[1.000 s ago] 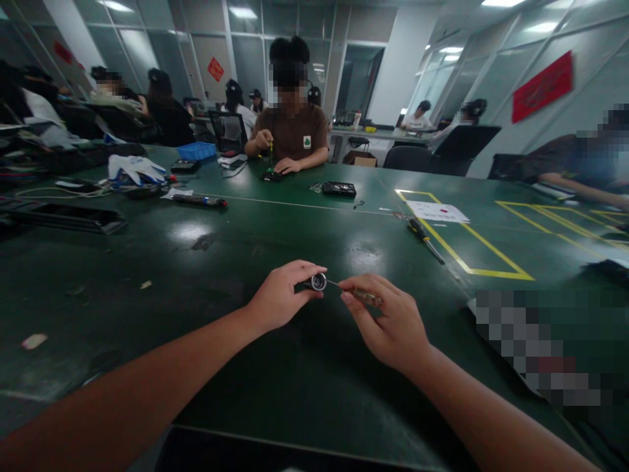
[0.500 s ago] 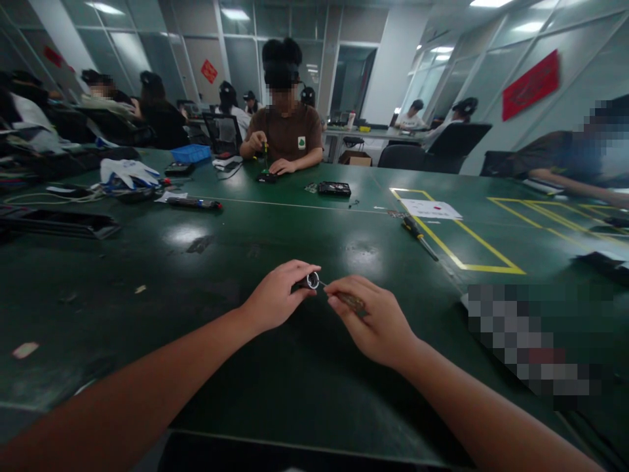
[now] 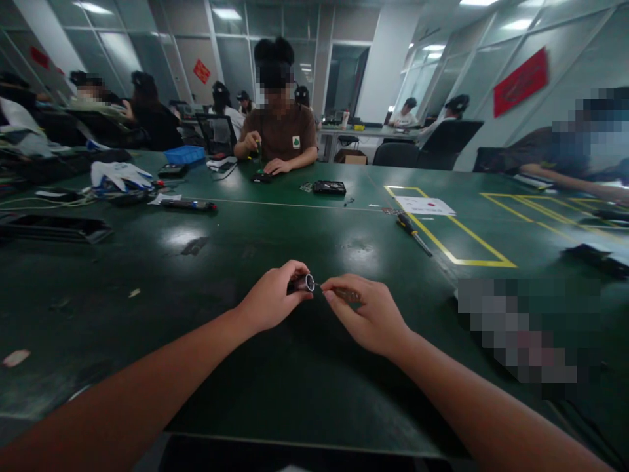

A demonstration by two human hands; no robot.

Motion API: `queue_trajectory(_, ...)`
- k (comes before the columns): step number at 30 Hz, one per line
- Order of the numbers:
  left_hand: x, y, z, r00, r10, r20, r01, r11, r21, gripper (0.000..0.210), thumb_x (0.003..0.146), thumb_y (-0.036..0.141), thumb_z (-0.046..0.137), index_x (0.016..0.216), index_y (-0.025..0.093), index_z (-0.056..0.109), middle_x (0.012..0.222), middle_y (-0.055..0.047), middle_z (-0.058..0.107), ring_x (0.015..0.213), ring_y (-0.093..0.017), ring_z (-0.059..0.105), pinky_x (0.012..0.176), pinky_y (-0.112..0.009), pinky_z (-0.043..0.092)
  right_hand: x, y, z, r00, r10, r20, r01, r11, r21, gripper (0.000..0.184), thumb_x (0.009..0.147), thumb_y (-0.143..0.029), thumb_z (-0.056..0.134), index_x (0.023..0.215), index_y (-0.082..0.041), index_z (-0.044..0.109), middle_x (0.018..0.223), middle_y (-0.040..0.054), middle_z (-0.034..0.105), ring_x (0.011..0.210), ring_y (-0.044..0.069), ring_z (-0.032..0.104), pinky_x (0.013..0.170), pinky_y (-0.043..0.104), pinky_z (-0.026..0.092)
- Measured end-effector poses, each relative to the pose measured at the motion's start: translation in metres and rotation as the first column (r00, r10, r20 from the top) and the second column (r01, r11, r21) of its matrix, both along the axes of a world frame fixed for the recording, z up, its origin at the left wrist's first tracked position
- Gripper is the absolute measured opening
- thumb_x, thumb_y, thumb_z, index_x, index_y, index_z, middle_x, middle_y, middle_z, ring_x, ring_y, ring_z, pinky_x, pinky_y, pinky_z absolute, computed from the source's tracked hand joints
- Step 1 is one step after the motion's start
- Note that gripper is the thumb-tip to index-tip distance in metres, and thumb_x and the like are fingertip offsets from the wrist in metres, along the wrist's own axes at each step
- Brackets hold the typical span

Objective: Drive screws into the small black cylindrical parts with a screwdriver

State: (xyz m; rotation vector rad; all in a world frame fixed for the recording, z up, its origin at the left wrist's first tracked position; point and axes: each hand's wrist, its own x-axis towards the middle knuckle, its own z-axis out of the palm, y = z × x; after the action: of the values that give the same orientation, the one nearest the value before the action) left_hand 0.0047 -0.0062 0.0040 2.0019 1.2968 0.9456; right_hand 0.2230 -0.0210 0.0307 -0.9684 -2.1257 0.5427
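Over the middle of the green table, my left hand (image 3: 275, 296) is closed round a small dark cylinder (image 3: 297, 284) with a bright silver rim, its open end facing right. My right hand (image 3: 369, 311) pinches a slim tool that looks like a screwdriver (image 3: 350, 295), with a brownish see-through handle. Its thin metal shaft points left at the cylinder's mouth. Whether the tip touches the inside, I cannot tell. My fingers hide much of both things.
A black-and-yellow screwdriver (image 3: 413, 234) lies beside yellow tape (image 3: 484, 263) and a paper sheet (image 3: 425, 206). A pen-like tool (image 3: 189, 205), white-blue gloves (image 3: 120, 178) and a black device (image 3: 329, 187) are farther off. Across the table, a person (image 3: 278, 134) works. A blurred-out object (image 3: 515, 331) lies right.
The view has shifted slightly, so the surroundings sit farther left and a little higher. The cylinder's rim has turned a little; both hands keep their grip.
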Motion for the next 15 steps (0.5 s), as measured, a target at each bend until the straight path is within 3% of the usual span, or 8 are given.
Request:
queue_trajectory(5,-0.001,0.002,0.001,0.997,-0.046,-0.056,0.047,0.999,0.014,0.028,0.086,0.018,0.072,0.113,0.024,0.067,0.104,-0.004,0.075,0.096,-0.023,0.071,0.084,-0.038,0.054,0.0,0.013,-0.006,0.944,-0.174,-0.281,0.066,0.933,-0.355,0.02,0.091,-0.035,0.066,0.098,-0.018,0.075,0.083,0.0053,0.08,0.078,0.022,0.077,0.074,0.035,0.06)
queue_trajectory(7,-0.002,0.004,0.0,0.996,-0.059,-0.06,0.06,0.998,0.026,0.028,0.088,0.02,0.069,0.116,0.024,0.067,0.105,-0.004,0.074,0.096,-0.023,0.07,0.085,-0.038,0.054,0.0,0.015,-0.008,0.92,-0.202,-0.335,0.049,0.91,-0.412,0.022,0.09,-0.036,0.067,0.098,-0.017,0.075,0.082,0.006,0.08,0.079,0.022,0.077,0.075,0.036,0.06)
queue_trajectory(9,-0.004,0.006,-0.002,0.996,-0.07,-0.058,0.072,0.996,0.049,0.028,0.091,0.021,0.066,0.118,0.024,0.066,0.109,-0.005,0.073,0.1,-0.024,0.069,0.088,-0.039,0.054,0.001,0.013,-0.009,0.938,-0.168,-0.304,0.043,0.925,-0.377,0.021,0.091,-0.035,0.067,0.1,-0.018,0.076,0.085,0.0055,0.08,0.079,0.021,0.076,0.074,0.035,0.06)
queue_trajectory(12,-0.006,0.008,-0.005,0.995,-0.078,-0.061,0.084,0.992,0.095,0.029,0.094,0.021,0.061,0.123,0.023,0.064,0.122,-0.007,0.068,0.114,-0.024,0.065,0.101,-0.041,0.051,0.001,0.007,-0.008,0.987,-0.075,-0.145,0.047,0.982,-0.184,0.016,0.093,-0.029,0.065,0.1,-0.022,0.076,0.089,0.004,0.079,0.078,0.019,0.074,0.073,0.033,0.057)
queue_trajectory(15,-0.006,0.007,-0.007,0.994,-0.075,-0.082,0.081,0.994,0.079,0.03,0.1,0.025,0.052,0.128,0.022,0.061,0.127,-0.008,0.065,0.119,-0.024,0.062,0.104,-0.042,0.049,0.002,0.003,-0.005,0.999,-0.013,-0.041,0.012,0.999,-0.03,0.015,0.094,-0.024,0.062,0.1,-0.022,0.076,0.091,0.0042,0.078,0.078,0.018,0.073,0.073,0.032,0.056)
